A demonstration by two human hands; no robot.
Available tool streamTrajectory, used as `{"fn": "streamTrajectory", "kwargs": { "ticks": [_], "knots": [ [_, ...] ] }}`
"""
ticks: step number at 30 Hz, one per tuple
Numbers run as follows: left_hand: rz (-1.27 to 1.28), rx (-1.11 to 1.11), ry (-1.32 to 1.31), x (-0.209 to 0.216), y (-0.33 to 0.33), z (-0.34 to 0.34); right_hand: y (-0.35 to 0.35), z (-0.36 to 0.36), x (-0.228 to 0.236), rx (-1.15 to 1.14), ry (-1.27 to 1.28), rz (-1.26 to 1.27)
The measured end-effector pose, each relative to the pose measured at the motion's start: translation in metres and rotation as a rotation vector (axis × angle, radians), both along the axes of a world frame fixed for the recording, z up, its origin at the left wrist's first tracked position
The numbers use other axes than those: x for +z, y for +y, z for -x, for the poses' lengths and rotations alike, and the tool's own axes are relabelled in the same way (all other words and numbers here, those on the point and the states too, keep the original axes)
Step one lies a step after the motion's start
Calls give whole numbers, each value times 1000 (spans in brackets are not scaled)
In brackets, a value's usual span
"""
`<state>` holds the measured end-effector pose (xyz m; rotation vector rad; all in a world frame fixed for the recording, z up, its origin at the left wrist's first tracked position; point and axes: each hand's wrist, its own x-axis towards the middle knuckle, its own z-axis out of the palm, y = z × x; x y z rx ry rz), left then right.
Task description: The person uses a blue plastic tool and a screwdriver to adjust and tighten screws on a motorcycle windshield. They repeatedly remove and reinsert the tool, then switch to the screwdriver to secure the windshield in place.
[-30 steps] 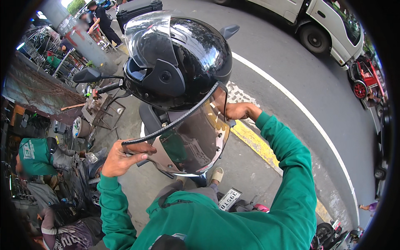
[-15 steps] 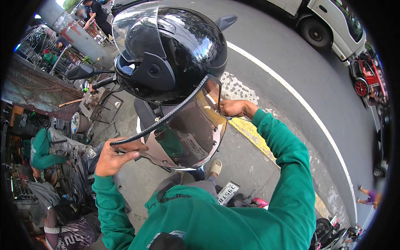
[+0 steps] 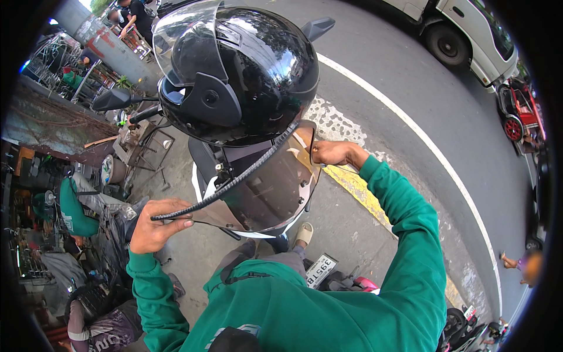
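Observation:
A tinted, see-through windshield (image 3: 267, 199), curved and dotted with small bolts, spans the space between my hands. Along its upper edge runs a black ribbed trim strip (image 3: 249, 173). My left hand (image 3: 157, 226) is closed, thumb and fingers pinching the left end of the trimmed edge. At the other side, my right hand (image 3: 337, 154) has its fingers curled closed on the windshield's right edge; the fingertips are partly hidden. Just beyond sits a glossy black helmet (image 3: 267, 70) with its clear visor raised, over the front of a motorcycle.
Two mirrors, a left one (image 3: 112, 100) and a right one (image 3: 318, 29), flank the helmet. A yellow-painted curb (image 3: 358, 190) borders the road, where a white truck (image 3: 475, 41) stands. To the left a person in a green top (image 3: 77, 208) is among metal parts. A license plate (image 3: 321, 271) lies behind me.
The windshield's trimmed edge has dropped slightly and tilted, its right part lowest against before. My left hand has shifted a little left. Both hands keep their hold.

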<state>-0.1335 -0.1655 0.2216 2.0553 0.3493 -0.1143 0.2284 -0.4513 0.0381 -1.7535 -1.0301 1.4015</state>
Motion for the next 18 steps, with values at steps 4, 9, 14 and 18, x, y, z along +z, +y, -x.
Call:
{"fn": "streamTrajectory", "kwargs": {
  "ticks": [4, 9, 14, 18],
  "knots": [
    [-37, -101, -86, 3, -3, -2, 5, -13, -6, 74, 88, 46],
    [-73, -125, -123, 4, -5, 0, 9, -22, -24, 55, 217, -45],
    [-49, -32, -56, 3, -7, 2, 9, -15, -29, -76, 263, -81],
    [-53, -29, -71, 2, -5, 2, 3, -11, -18, -130, 262, -85]
  ]
}}
